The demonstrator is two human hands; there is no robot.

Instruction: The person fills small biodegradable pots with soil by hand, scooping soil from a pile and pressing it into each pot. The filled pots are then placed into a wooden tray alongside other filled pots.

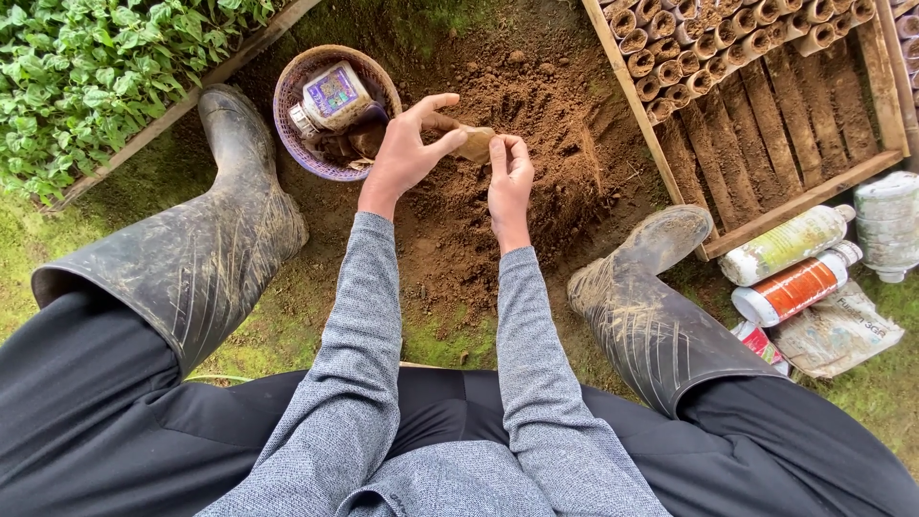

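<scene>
My left hand (407, 144) holds a small brown soil-filled paper pot (474, 142) over a heap of loose brown soil (536, 124). Thumb and fingers of that hand wrap the pot from the left. My right hand (510, 177) touches the pot's right end with its fingertips, fingers curled. Both arms wear grey sleeves. A round purple woven basket (292, 120) lies just left of my left hand, with a plastic packet (335, 94) inside it.
My muddy rubber boots (206, 244) (651, 306) flank the soil heap. A wooden tray (795, 105) with rows of filled paper pots (689, 43) stands at upper right. Plastic bottles (795, 263) and a bag lie at right. Green seedlings (86, 67) fill the upper left.
</scene>
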